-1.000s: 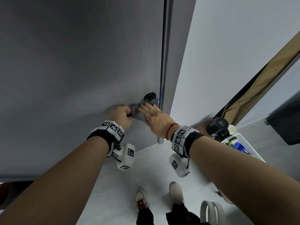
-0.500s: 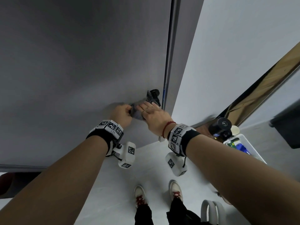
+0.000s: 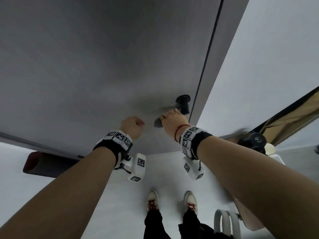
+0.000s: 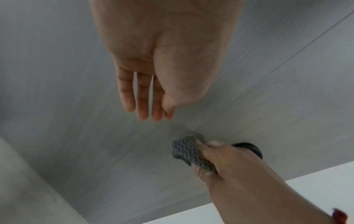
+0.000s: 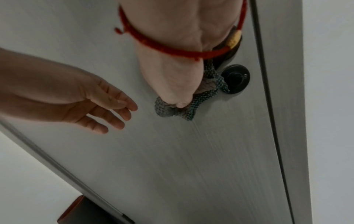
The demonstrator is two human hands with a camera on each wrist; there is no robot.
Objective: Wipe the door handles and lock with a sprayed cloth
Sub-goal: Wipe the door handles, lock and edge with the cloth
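A person stands facing a grey door (image 3: 103, 66), seen from above with both forearms reaching forward. The right hand (image 3: 174, 119) has its grip curled round a grey woven cloth (image 4: 186, 151), bunched over the dark door handle (image 3: 183, 107) near the door's right edge. The head view shows only a scrap of cloth poking out left of the fist. The left wrist view shows the cloth's zigzag weave clearly, with fingers wrapped over it. The right wrist view shows a round black lock plate (image 5: 236, 78) on the door just beside the cloth, and a red string bracelet (image 5: 172, 48) on that wrist. The left hand (image 4: 153, 75) hangs near the door, left of the cloth and apart from it, fingers loosely straight and holding nothing. Below, white shoes (image 3: 152, 199) with red laces stand on a pale floor (image 3: 34, 195).
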